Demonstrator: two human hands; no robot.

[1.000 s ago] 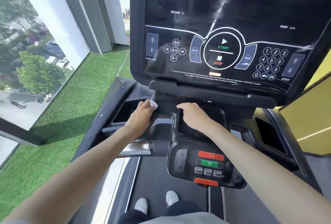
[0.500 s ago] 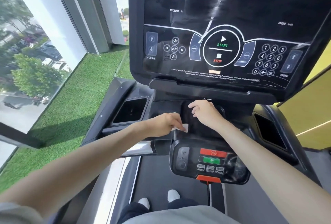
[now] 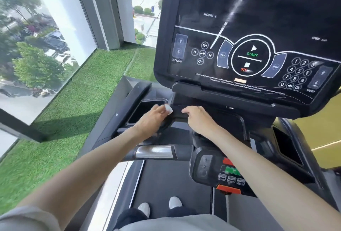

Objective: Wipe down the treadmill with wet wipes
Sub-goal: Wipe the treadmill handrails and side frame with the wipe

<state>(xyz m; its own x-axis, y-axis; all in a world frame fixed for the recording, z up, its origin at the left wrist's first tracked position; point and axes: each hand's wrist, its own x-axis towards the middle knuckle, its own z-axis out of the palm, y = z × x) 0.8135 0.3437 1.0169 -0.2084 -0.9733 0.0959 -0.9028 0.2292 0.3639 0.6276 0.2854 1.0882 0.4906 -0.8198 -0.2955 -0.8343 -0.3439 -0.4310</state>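
Black treadmill (image 3: 114,120) across centre and right, beside a wide window (image 3: 27,37) on the left, with a strip of artificial grass (image 3: 73,101) between the two. Carries a big dark console screen (image 3: 239,18) at the far right, tilted toward the viewer and printed with START, STOP, INCLINE, SPEED and a number pad. Runs a dark belt (image 3: 166,181) along the near centre, with two white shoes (image 3: 144,208) side by side at its near end.

Below the screen, a console tray (image 3: 230,125) with a rectangular left recess (image 3: 142,110) and a matching right recess (image 3: 286,146), well apart on either side. Nearer, a handlebar (image 3: 155,151), partly shiny metal, joined on its right to a small control pod (image 3: 208,171) marked in red, green and orange.

Over the right edge of the left recess, the left hand (image 3: 149,120), fingers curled and clamped on a white wet wipe (image 3: 168,109). Shows only a small wad of the wipe past the fingertips, pressed against the tray just below the screen. Just right of the wipe and apart from it, the right hand (image 3: 199,118), palm down on the middle of the tray, fingers loosely bent and close together, gripping nothing.
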